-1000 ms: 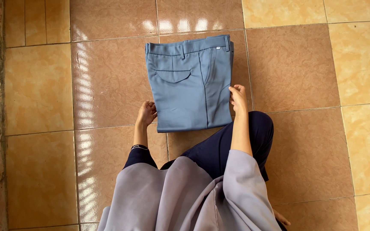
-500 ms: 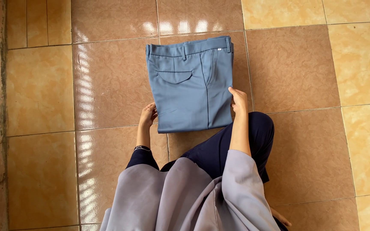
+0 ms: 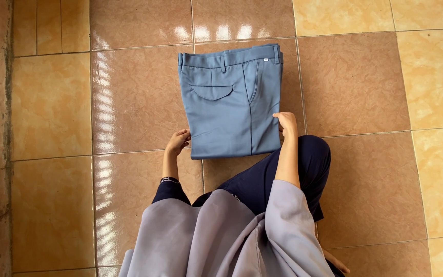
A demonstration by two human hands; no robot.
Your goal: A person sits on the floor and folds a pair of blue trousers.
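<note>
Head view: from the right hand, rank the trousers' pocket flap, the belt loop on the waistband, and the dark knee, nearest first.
From the right hand, at the folded trousers' right edge:
1. Dark knee, just below and right of the hand.
2. Pocket flap, up and left, on the trousers' left half.
3. Belt loop, at the top waistband, farthest.

bright daylight | glare on glossy tiled floor (image 3: 103, 97) | soft shadows | sharp focus

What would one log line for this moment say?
left hand: touching trousers' lower left corner | right hand: on right edge | blue trousers: folded, flat on tiled floor, waistband away from person
</note>
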